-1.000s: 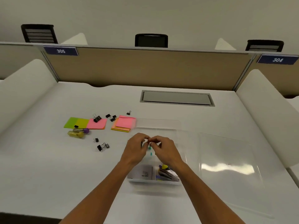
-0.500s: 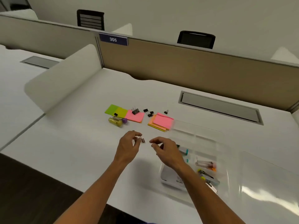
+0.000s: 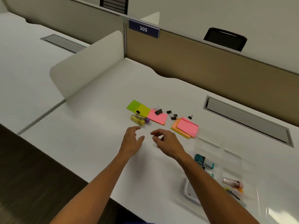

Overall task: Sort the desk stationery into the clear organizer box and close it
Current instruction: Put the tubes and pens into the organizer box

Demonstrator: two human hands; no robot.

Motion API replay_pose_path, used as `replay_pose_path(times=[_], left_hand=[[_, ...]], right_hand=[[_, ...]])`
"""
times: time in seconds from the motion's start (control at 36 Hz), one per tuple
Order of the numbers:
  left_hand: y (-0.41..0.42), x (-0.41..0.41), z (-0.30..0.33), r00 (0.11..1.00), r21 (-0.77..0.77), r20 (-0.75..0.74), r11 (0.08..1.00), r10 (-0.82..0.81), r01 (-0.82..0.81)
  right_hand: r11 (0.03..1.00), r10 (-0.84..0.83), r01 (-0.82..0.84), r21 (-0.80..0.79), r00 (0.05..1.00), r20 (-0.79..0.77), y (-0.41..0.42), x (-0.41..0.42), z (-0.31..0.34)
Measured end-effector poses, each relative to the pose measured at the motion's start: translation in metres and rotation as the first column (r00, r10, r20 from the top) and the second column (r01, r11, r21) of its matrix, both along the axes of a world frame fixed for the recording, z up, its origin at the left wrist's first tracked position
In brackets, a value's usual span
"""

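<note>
My left hand [image 3: 132, 139] hovers over the white desk with fingers spread and relaxed, holding nothing I can see. Beside it, my right hand [image 3: 167, 141] has loosely curled fingers, thumb and forefinger apart; a small dark bit [image 3: 157, 145] peeks out under the palm. Beyond the hands lie green sticky notes [image 3: 137, 106], a pink pad [image 3: 159, 119], a pink-orange stack [image 3: 186, 128], a yellow tube with a purple cap [image 3: 139, 120] and several black binder clips [image 3: 172, 115]. The clear organizer box [image 3: 210, 138] stands open on the right, holding teal items [image 3: 199, 158], a pink tube [image 3: 231, 182] and pens.
A white side divider [image 3: 87, 65] rises at the left. The beige back partition carries a 305 label [image 3: 143, 29]. A grey cable hatch [image 3: 247, 120] is set into the desk behind the box. The desk's front edge runs diagonally at lower left, with dark floor beyond.
Both hands left the box and moved left toward the loose clips. The view swung left. The clip my left hand pinched half a second ago is no longer visible.
</note>
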State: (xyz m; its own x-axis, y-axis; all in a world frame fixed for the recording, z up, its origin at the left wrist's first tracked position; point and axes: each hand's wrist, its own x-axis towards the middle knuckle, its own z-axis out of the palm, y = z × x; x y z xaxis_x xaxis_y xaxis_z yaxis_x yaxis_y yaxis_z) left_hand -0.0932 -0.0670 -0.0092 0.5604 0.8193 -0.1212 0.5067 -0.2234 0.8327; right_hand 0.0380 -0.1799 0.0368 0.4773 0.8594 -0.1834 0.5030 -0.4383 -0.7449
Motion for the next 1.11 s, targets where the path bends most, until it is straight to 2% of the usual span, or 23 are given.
replay_pose_path(times=[0.11, 0.25, 0.39, 0.61, 0.78, 1.11], left_hand=[[0.023, 0.001, -0.003, 0.994, -0.036, -0.092, 0.998, -0.056, 0.053], [0.053, 0.003, -0.011, 0.975, 0.089, -0.162, 0.982, -0.15, 0.166], [0.076, 0.009, -0.022, 0.96, 0.229, -0.24, 0.952, -0.145, 0.202], [0.087, 0.023, -0.034, 0.967, 0.124, -0.228, 0.981, -0.116, 0.147], [0.093, 0.028, -0.036, 0.97, 0.154, -0.191, 0.971, -0.153, 0.183], [0.104, 0.021, -0.039, 0.973, 0.146, -0.164, 0.972, -0.16, 0.185]], right_hand=[[0.999, -0.003, 0.004, -0.039, 1.0, 0.015, 0.026, 0.007, 0.006], [0.999, -0.01, 0.014, -0.052, 0.997, 0.076, 0.057, 0.012, 0.005], [0.992, 0.055, -0.032, -0.122, 0.982, 0.183, 0.086, 0.014, -0.006], [0.964, 0.103, -0.017, -0.265, 0.943, 0.315, 0.116, 0.015, -0.031], [0.947, 0.131, -0.006, -0.321, 0.92, 0.369, 0.129, 0.016, -0.042], [0.955, 0.009, 0.101, -0.277, 0.93, 0.369, 0.13, 0.001, -0.049]])
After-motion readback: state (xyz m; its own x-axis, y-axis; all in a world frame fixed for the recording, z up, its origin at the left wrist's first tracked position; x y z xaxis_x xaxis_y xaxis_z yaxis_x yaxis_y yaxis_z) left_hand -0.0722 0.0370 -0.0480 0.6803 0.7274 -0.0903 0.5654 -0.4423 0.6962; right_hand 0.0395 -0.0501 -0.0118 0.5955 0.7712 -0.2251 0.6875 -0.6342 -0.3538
